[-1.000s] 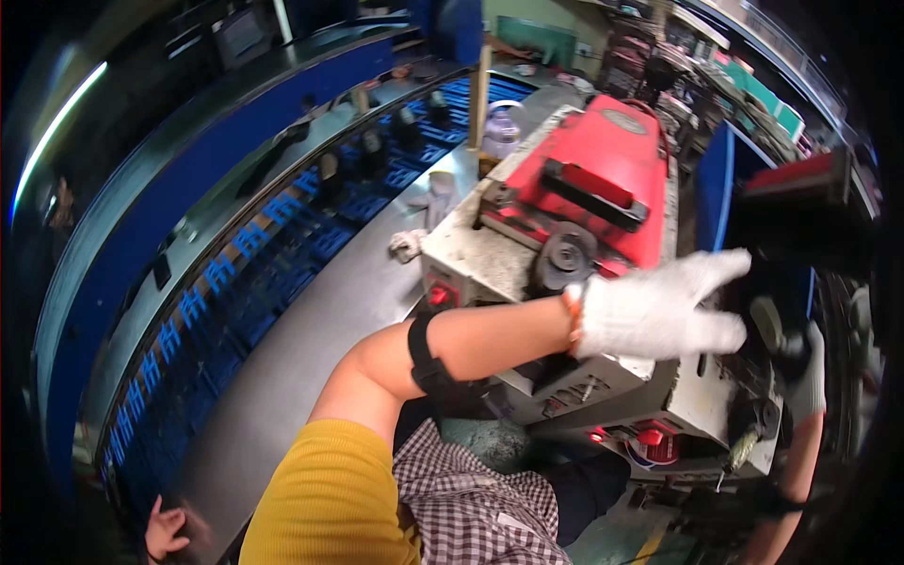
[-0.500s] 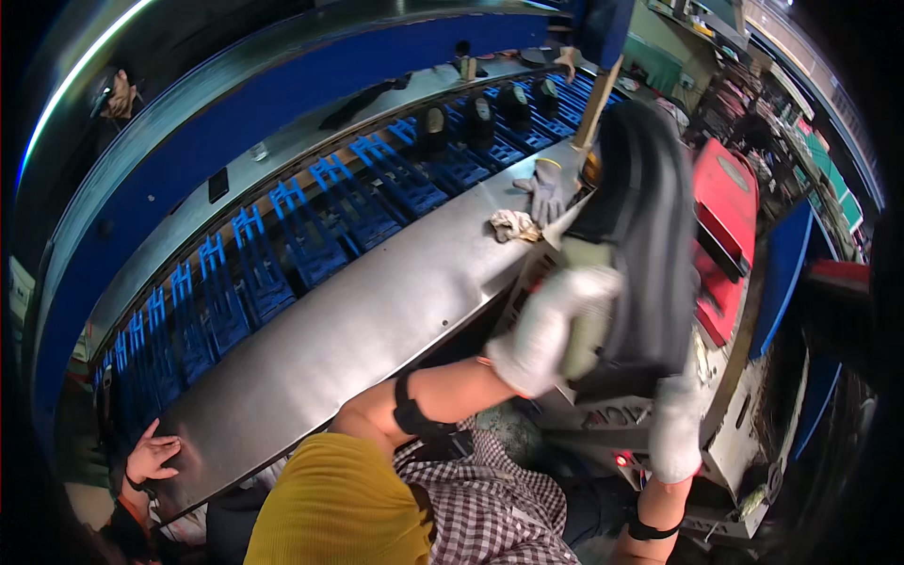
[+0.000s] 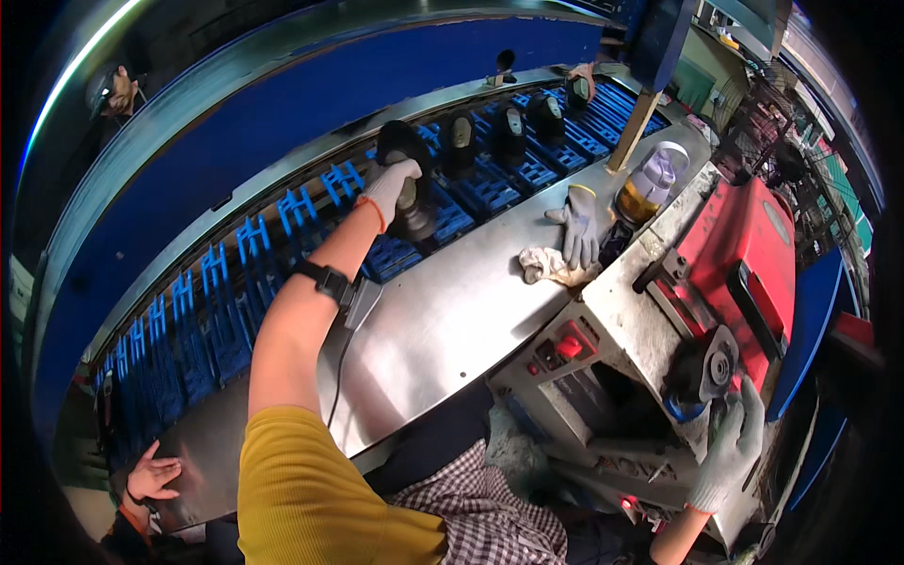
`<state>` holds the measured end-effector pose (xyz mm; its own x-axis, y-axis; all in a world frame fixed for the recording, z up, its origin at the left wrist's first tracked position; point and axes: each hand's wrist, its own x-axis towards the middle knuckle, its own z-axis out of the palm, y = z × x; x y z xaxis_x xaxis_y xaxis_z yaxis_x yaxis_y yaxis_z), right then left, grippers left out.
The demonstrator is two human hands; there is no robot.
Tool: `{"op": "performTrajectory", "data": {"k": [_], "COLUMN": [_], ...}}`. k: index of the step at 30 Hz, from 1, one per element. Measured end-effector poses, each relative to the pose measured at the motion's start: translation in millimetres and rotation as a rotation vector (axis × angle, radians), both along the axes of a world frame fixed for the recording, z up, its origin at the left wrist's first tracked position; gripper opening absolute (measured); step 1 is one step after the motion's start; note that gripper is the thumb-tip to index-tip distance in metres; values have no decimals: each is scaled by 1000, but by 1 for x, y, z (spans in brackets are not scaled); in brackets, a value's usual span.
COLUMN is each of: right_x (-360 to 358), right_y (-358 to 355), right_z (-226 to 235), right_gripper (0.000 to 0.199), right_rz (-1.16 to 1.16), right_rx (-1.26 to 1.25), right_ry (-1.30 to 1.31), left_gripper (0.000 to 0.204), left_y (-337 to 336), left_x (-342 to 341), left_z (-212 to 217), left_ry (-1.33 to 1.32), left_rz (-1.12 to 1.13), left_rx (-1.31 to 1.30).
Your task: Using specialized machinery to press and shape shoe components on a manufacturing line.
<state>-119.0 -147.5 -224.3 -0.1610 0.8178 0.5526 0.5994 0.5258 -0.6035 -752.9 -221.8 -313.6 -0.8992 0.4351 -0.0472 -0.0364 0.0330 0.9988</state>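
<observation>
My left hand, in a white knit glove, reaches over the bench and closes round a dark shoe standing among the blue racks. The shoe's dark upper end shows beyond my fingers; its underside is hidden. To its right, several more dark shoes stand in a row on the blue slotted rack. My right hand, gloved too, is beside the red-covered machine, just below its dark round part. Its fingers stretch upward, apart, and I see nothing held in them.
On the metal bench lie a grey glove and a crumpled cloth. Behind them stands a clear jug with amber liquid. Another person's hand rests at the bench's left end. A wooden post rises by the rack.
Both hands were together on a dark shoe in front of the machine, blurred by motion. My left hand has swung left to the rack; my right hand has moved right, to the machine.
</observation>
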Motion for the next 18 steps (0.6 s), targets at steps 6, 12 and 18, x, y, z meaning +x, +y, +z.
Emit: {"op": "performTrajectory", "data": {"k": [6,12,18], "right_x": [-5,-3,-6], "right_y": [-8,-10,-5], "right_z": [7,6,12], "right_gripper": [43,47,45], "right_rz": [-117,-47,36], "right_rx": [-109,-88,-111], "right_ry": [-3,-11,-45], "left_gripper": [115,102,86], "left_y": [53,71,38], "left_x": [-71,-71,11], "left_z": [-20,-59,-78], "left_ry": [340,288,584], "left_rz": [205,131,79], "left_rx": [-393,-580,-647]}}
